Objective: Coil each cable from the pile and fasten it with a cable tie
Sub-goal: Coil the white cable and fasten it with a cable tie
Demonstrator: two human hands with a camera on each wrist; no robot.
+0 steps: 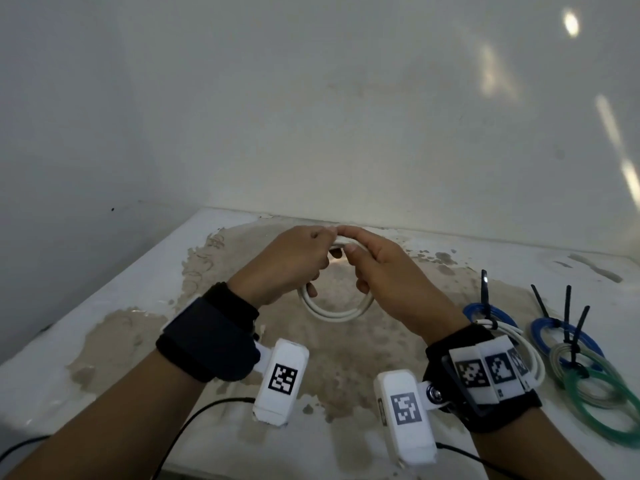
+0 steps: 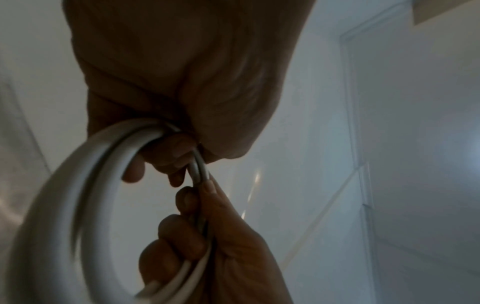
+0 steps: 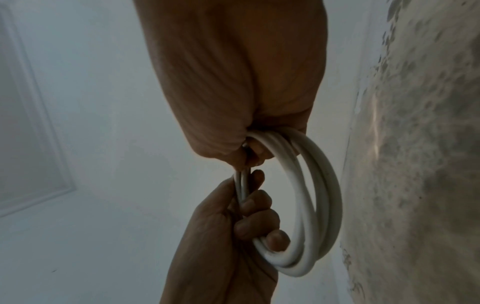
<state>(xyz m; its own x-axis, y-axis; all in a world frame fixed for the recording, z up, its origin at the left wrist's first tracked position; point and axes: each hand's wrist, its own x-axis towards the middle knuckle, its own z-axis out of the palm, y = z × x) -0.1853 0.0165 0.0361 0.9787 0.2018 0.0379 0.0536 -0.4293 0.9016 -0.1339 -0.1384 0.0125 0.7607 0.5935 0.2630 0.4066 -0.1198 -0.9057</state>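
While raised above the middle of the table (image 1: 104, 334), left hand (image 1: 284, 265) and right hand (image 1: 388, 275) meeting fingertip to fingertip, each with fingers curled round the white cable coil (image 1: 336, 311), gripping its upper arc. Near the right edge, tied coils: blue coil (image 1: 568, 336), green coil (image 1: 602, 410), black cable ties (image 1: 568, 308) sticking up.

We face a plain white wall (image 1: 311, 98) that meets a second one at a corner on our left, with bright streaks of light (image 1: 571, 24) on its upper right. Below, our white desk (image 1: 104, 282) shows a big patch worn down to bare tan (image 1: 346, 358).
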